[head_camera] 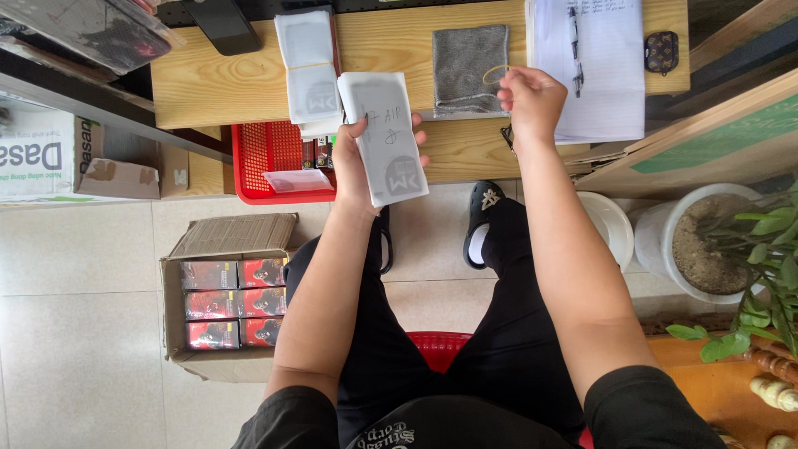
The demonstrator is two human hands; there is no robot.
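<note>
Two hands work above the near edge of a wooden counter (208, 83), seen from a camera looking straight down. Left hand (353, 166): fingers wrapped round a stack of white packets (386, 141), thumb across the face, so that the stack stays squared and its upper end stands free in the air, just off the near edge. Right hand (532, 100): fingertips pinched on a thin yellow rubber band (495, 75), which hangs open as a loop over the grey cloth (470, 66); the band is lifted clear of the counter, level with the top of the held stack, a position from which it could be slipped over an end.

A second stack of white packets (309, 71), already girdled by a band across its middle, lies flat on the counter toward the far edge, just left of the held stack, apart from the loose work. The grey cloth lies flat at mid-counter. White sheets with a pen (594, 58) occupy the right part, with a small dark patterned pouch (662, 51) at the right edge. A red basket (266, 162) sits below the near edge, holding another packet within reach of the left hand. On the floor at left stands an open cardboard box of red cartons (229, 303); at right, potted plants (715, 249).
</note>
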